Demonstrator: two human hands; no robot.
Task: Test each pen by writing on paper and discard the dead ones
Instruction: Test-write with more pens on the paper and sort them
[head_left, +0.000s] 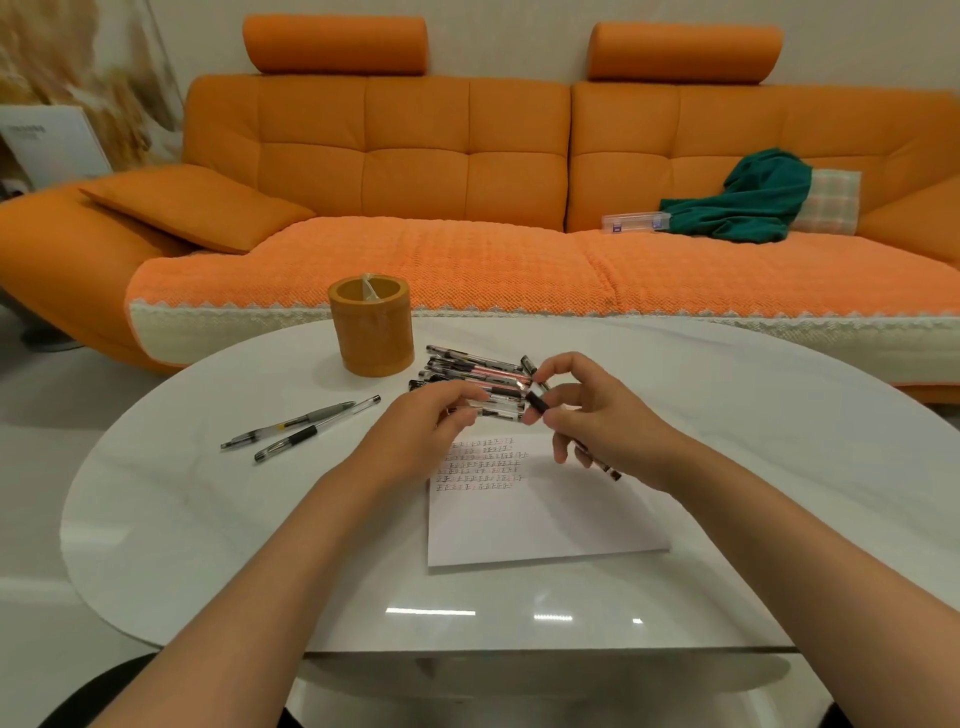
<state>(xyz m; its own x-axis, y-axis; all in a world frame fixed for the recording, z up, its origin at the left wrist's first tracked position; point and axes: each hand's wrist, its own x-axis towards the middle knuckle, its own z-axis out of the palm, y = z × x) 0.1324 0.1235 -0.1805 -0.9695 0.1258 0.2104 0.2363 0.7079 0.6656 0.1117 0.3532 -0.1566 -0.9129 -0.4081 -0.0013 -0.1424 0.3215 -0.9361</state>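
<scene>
A white sheet of paper (524, 525) lies on the table with several rows of test marks along its top. Behind it is a pile of several clear-barrelled pens (475, 366). My left hand (431, 415) grips a clear pen (501, 414) held level above the top of the paper. My right hand (587, 410) pinches a black pen cap (536, 404) at that pen's right end. Another pen (600, 464) pokes out from under my right palm. Two pens (304, 427) lie apart on the left of the table.
An orange round pen holder (371, 332) stands at the back of the white oval table (208, 545), left of the pile. An orange sofa (467, 208) runs behind the table, with a clear plastic box (634, 222) and a green cloth (753, 200) on its seat.
</scene>
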